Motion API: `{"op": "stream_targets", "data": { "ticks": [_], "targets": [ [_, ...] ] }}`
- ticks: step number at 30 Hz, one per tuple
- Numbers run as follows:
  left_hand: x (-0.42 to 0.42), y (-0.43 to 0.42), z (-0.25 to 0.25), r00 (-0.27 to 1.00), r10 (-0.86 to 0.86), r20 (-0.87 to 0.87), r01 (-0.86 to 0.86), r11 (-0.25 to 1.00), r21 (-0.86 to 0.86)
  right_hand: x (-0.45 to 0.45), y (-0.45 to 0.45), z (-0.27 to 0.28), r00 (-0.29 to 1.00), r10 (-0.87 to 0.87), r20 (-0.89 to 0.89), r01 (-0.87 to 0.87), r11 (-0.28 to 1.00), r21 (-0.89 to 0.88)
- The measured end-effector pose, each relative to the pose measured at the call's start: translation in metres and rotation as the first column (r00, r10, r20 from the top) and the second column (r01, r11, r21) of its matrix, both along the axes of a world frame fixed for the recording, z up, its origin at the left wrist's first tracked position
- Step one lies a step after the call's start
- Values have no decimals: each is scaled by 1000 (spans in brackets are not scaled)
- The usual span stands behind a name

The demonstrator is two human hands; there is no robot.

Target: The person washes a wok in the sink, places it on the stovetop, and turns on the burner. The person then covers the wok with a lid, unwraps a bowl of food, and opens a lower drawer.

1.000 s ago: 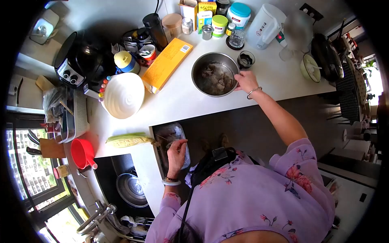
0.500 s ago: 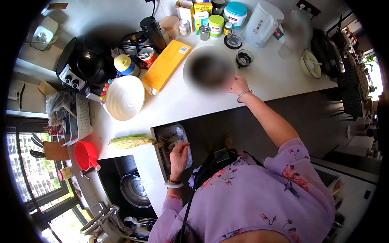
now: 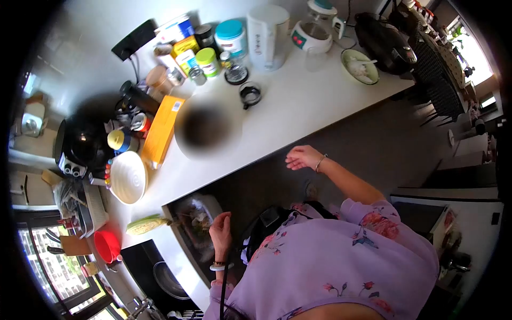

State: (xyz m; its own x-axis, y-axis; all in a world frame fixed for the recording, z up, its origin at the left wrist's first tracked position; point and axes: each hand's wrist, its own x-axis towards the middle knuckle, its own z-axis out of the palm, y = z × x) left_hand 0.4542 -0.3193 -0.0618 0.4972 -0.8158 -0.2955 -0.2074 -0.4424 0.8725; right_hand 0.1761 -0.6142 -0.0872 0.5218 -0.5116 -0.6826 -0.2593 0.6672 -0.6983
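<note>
My right hand (image 3: 303, 158) hangs in the air off the counter's front edge, fingers loosely stretched and nothing in them. My left hand (image 3: 220, 233) is beside a clear plastic bin (image 3: 205, 202) in the gap under the counter, with scraps in it; its fingers are slightly bent and I see nothing held. Left of the bin, an ear of corn (image 3: 145, 225) with pale green husk lies on the counter corner. A round, blurred dark thing (image 3: 205, 127) sits on the counter, too smeared to name.
On the counter (image 3: 288, 112) stand a white bowl (image 3: 128, 177), an orange box (image 3: 164, 130), a small black-rimmed glass (image 3: 249, 95), a kettle (image 3: 268, 37) and a green bowl (image 3: 359, 68). A red pot (image 3: 106, 246) and a sink with a metal pan (image 3: 169, 280) are at lower left.
My right hand has left the blurred round thing and drawn back off the counter edge. The view has swung right. My left hand stays by the bin.
</note>
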Motion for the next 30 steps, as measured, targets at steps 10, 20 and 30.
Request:
{"op": "stream_targets", "data": {
  "ticks": [10, 20, 30],
  "targets": [
    [-174, -50, -20, 997, 65, -39, -59, 990, 128, -179, -96, -85, 703, -272, -657, -599, 272, -753],
    [-245, -59, -19, 999, 14, 38, -19, 990, 142, -209, -126, -73, 584, -175, -792, -791, 95, -604],
    [-279, -80, -13, 998, 20, -62, -6, 977, 213, -206, -160, -91, 446, 9, -895, -880, 190, -436]
  ]
}}
